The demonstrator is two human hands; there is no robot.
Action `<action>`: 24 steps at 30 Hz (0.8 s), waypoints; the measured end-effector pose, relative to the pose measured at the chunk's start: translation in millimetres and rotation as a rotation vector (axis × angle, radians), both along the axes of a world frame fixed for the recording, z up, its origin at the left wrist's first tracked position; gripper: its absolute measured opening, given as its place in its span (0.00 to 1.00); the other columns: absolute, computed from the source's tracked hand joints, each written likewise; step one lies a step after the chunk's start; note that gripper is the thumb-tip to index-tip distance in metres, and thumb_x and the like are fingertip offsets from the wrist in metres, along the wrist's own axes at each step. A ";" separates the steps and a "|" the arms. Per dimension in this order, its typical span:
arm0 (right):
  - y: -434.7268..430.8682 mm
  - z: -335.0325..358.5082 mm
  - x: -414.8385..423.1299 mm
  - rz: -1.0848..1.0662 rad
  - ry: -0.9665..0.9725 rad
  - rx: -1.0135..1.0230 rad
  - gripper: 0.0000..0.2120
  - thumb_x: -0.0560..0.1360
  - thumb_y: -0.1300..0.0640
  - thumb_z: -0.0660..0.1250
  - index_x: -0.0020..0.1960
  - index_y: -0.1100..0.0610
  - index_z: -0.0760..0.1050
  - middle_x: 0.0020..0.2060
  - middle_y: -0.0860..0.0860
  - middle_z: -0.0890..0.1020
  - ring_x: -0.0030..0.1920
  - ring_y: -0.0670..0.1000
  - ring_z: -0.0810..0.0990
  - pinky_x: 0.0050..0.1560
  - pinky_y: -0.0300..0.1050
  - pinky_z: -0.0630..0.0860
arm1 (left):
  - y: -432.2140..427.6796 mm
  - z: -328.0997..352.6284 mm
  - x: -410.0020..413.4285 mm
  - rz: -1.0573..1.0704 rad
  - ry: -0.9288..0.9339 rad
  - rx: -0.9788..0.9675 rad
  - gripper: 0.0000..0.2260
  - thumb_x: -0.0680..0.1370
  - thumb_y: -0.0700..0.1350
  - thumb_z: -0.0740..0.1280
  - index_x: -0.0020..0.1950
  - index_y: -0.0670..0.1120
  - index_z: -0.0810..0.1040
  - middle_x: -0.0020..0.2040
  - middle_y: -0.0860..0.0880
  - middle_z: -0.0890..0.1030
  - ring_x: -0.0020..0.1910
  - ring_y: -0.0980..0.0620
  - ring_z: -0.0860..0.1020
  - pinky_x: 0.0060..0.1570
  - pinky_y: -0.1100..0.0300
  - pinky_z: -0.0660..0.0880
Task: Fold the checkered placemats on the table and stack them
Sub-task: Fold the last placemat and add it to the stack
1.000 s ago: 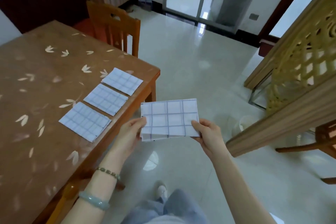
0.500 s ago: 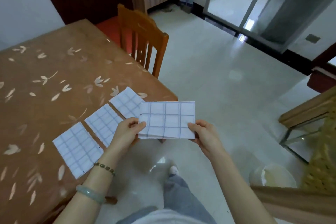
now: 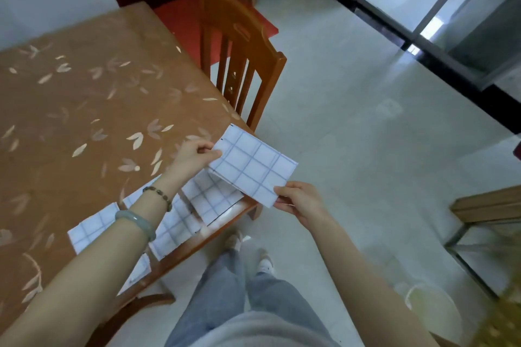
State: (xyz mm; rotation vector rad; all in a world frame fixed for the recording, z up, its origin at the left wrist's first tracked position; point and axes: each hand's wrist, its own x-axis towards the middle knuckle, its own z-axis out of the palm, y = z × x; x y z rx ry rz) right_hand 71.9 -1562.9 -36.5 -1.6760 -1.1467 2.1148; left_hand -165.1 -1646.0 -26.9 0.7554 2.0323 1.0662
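A folded white placemat with a blue grid [image 3: 253, 166] hangs in the air over the table's near right corner. My left hand [image 3: 194, 156] pinches its left end and my right hand [image 3: 298, 200] pinches its near right corner. Three folded placemats lie in a row along the table edge below: one [image 3: 211, 194] right under the held one, a middle one [image 3: 174, 228] and a left one [image 3: 91, 227], both partly hidden by my left forearm.
The brown table [image 3: 84, 121] has a pale leaf pattern. A wooden chair [image 3: 242, 56] stands at its far right side. My legs and shoes are on the tiled floor below. A wooden frame [image 3: 487, 205] stands at the right.
Both hands carried the held placemat left, over the table corner and above the rightmost lying placemat. It is now tilted, and the camera turned toward the table.
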 end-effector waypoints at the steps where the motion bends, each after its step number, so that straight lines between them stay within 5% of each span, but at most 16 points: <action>1: 2.0 -4.7 -7.5 -0.019 -0.014 -0.002 0.03 0.72 0.69 0.68 0.43 0.65 0.74 0.39 0.61 0.80 0.34 0.53 0.80 0.37 0.44 0.82 | 7.8 -2.8 -8.7 -0.025 0.017 -0.001 0.03 0.74 0.38 0.72 0.41 0.43 0.79 0.33 0.51 0.74 0.28 0.65 0.73 0.33 0.71 0.70; 9: 10.7 -47.4 -59.8 -0.189 -0.236 -0.052 0.07 0.69 0.70 0.71 0.36 0.65 0.74 0.31 0.60 0.79 0.21 0.49 0.78 0.24 0.41 0.79 | 69.5 -43.0 -64.3 -0.262 0.099 -0.144 0.06 0.73 0.41 0.73 0.40 0.43 0.78 0.33 0.50 0.73 0.31 0.56 0.70 0.30 0.71 0.67; 15: 10.3 -71.9 -73.6 -0.145 -0.437 -0.052 0.13 0.65 0.63 0.76 0.31 0.60 0.72 0.37 0.64 0.83 0.37 0.60 0.84 0.44 0.58 0.81 | 88.8 -72.9 -73.5 -0.331 0.141 -0.236 0.06 0.74 0.42 0.73 0.48 0.43 0.78 0.36 0.49 0.76 0.33 0.56 0.73 0.34 0.65 0.67; 20: 13.2 -84.1 -74.6 -0.060 -0.554 -0.026 0.18 0.62 0.59 0.79 0.26 0.56 0.70 0.35 0.61 0.84 0.39 0.60 0.84 0.46 0.58 0.81 | 91.9 -89.3 -75.4 -0.379 0.224 -0.251 0.13 0.73 0.44 0.74 0.55 0.45 0.78 0.38 0.53 0.77 0.39 0.55 0.76 0.40 0.62 0.69; 24: 17.2 -68.6 -76.3 0.086 -0.590 -0.024 0.12 0.63 0.54 0.78 0.32 0.61 0.77 0.35 0.59 0.84 0.36 0.57 0.84 0.42 0.56 0.82 | 84.8 -94.9 -73.5 -0.329 0.204 -0.246 0.22 0.73 0.48 0.74 0.63 0.46 0.72 0.46 0.50 0.78 0.47 0.51 0.77 0.43 0.61 0.71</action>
